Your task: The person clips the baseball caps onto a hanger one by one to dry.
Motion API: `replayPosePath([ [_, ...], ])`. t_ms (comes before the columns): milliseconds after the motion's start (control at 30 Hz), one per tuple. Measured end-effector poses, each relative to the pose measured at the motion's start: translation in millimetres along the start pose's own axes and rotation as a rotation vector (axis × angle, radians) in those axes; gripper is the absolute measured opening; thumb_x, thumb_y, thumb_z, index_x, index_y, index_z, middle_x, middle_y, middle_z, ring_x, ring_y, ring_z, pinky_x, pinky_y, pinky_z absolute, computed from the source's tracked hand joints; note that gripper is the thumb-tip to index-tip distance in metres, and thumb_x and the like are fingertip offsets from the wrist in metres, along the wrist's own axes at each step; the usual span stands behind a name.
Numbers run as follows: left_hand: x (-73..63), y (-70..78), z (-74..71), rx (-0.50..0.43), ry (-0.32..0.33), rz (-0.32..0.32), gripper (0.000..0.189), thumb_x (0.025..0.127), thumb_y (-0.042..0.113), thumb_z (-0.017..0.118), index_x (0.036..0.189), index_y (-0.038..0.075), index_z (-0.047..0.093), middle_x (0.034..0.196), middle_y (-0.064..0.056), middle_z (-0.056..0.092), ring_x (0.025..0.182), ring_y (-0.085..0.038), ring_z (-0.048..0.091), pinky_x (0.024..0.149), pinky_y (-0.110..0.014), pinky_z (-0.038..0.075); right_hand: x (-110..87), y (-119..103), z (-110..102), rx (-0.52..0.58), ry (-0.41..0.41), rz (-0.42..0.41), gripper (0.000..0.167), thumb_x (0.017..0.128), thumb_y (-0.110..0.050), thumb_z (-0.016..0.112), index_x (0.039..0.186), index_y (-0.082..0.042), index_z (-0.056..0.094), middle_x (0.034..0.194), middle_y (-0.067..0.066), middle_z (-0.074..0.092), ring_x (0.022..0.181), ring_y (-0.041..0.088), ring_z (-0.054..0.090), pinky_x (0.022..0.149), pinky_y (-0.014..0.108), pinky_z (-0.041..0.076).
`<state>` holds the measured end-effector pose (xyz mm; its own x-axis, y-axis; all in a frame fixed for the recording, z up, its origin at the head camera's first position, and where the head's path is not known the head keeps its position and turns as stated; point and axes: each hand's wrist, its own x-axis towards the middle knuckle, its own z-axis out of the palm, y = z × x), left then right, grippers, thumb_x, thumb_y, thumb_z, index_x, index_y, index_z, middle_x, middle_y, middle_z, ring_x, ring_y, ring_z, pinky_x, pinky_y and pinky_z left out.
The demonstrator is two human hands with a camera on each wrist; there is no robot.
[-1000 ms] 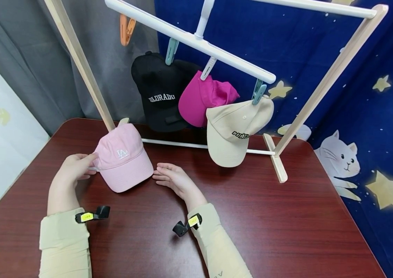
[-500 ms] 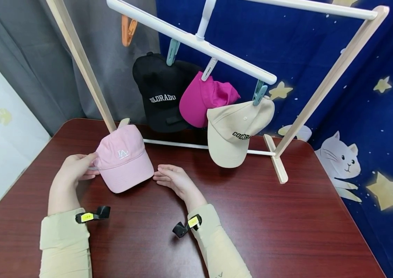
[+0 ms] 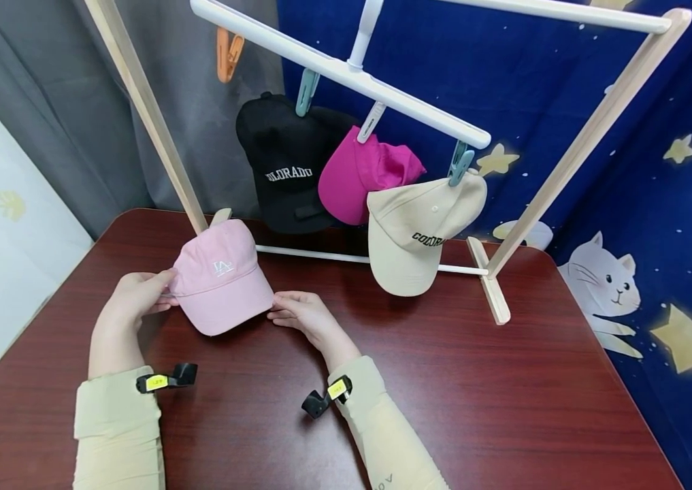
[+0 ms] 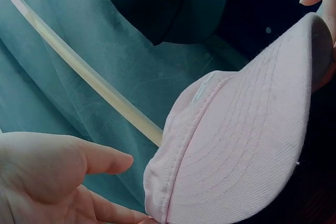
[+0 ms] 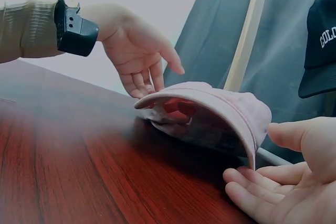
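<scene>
A pink baseball cap (image 3: pixel 221 279) with white lettering lies on the table, brim toward me. My left hand (image 3: pixel 133 301) is at its left side; in the left wrist view the thumb (image 4: pixel 107 160) stands apart from the cap while a finger reaches its lower edge. At the brim's right corner is my right hand (image 3: pixel 307 318). The right wrist view shows its fingers (image 5: pixel 252 184) touching under the brim's edge, with the thumb (image 5: pixel 289 134) raised above them, close to the cap. Several fingers of the left hand are partly hidden behind the cap.
Behind stands a wooden rack (image 3: pixel 590 136) with a white hanging bar (image 3: pixel 346 73). From its clips hang a black cap (image 3: pixel 278 150), a magenta cap (image 3: pixel 352 177) and a beige cap (image 3: pixel 407 231). An orange clip (image 3: pixel 229 54) at the left holds nothing. The reddish-brown table (image 3: pixel 474 395) lies beneath.
My right hand has moved slightly left to touch the brim's corner. The brim's front edge sits a little higher. The left hand stays at the cap's side.
</scene>
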<state>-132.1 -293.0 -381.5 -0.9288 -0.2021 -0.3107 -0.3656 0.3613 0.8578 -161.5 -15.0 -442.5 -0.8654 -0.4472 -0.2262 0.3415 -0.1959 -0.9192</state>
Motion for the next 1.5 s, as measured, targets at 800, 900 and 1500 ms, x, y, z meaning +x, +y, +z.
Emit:
replayPosePath([
  [800,-5.8,13.2,1.8,0.033,0.051,0.062,0.066,0.1,0.038,0.043,0.129,-0.022,0.041,0.081,-0.004,0.058,0.064,-0.004,0.062,0.064,-0.02,0.053,2.0,2.1,13.0,0.074,0.237,0.021,0.028,0.084,0.008,0.067,0.111,0.013,0.062,0.082,0.013,0.067,0.063,0.016,0.065,0.066,0.03,0.056],
  [900,-5.4,13.9,2.1,0.034,0.061,0.067,0.065,0.1,0.038,0.043,0.128,-0.021,0.042,0.081,-0.004,0.058,0.064,-0.004,0.062,0.063,-0.02,0.053,1.8,0.6,13.1,0.076,0.227,0.039,0.032,0.084,0.01,0.066,0.115,0.013,0.06,0.083,0.014,0.067,0.064,0.015,0.064,0.067,0.03,0.056],
  [1500,-10.7,19.4,0.4,0.013,0.137,0.104,0.061,0.1,0.036,0.044,0.128,-0.018,0.046,0.082,0.0,0.057,0.063,-0.002,0.06,0.062,-0.017,0.052,-0.6,-6.7,14.0,0.067,0.111,0.014,0.044,0.083,0.013,0.063,0.126,0.013,0.052,0.077,0.005,0.063,0.064,0.012,0.06,0.062,0.024,0.053],
])
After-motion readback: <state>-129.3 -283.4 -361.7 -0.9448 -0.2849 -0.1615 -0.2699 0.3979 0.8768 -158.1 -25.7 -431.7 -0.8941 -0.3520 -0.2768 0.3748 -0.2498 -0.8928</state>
